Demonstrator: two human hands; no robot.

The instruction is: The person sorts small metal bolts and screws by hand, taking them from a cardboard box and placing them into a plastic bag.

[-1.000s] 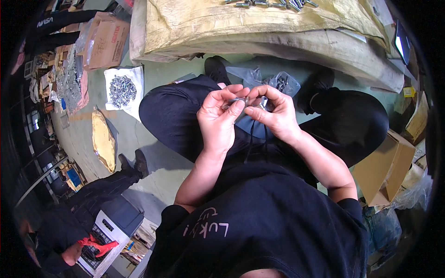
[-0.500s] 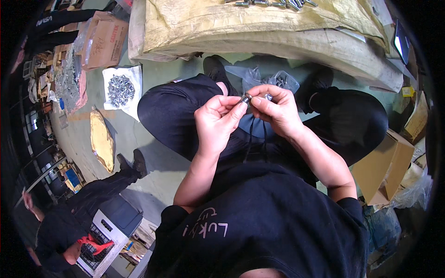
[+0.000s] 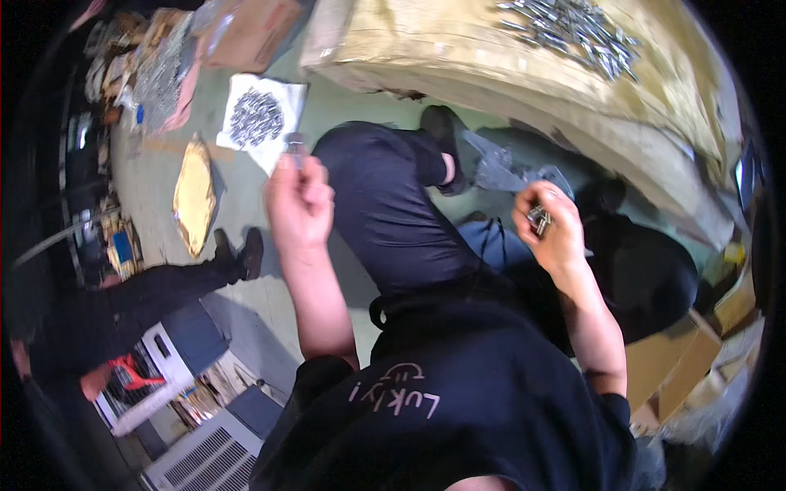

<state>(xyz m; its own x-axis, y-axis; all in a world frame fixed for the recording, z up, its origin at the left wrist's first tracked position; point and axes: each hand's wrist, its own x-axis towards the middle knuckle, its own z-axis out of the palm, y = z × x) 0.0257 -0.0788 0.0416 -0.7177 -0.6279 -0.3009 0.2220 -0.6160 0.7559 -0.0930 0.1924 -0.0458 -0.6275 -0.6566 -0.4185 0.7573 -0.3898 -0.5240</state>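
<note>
My left hand (image 3: 300,196) is raised over the floor to the left of my knee, smeared by motion. Its thumb and fingers pinch a small cylindrical metal part (image 3: 295,145), too blurred to tell its exact kind. Just beyond lies a white sheet or bag (image 3: 233,137) bearing a heap of small shiny metal parts (image 3: 255,117). On the right, my right hand (image 3: 555,225) curls its fingers around several small metal pieces (image 3: 538,218). A clear plastic bag (image 3: 495,168) rests on the floor behind that hand, partly covered by it.
A yellowish cover (image 3: 426,41) drapes the bench ahead, with a pile of metal pins or bolts (image 3: 573,33) on top. On the left floor lies a flat yellow piece (image 3: 194,196); a cardboard box (image 3: 671,364) stands right. Another person's legs (image 3: 147,282) extend at left.
My hands have parted. The left moved left toward the white sheet with the metal part; the right moved right and slightly down, still holding pieces. The view has shifted, showing more of the bench pile.
</note>
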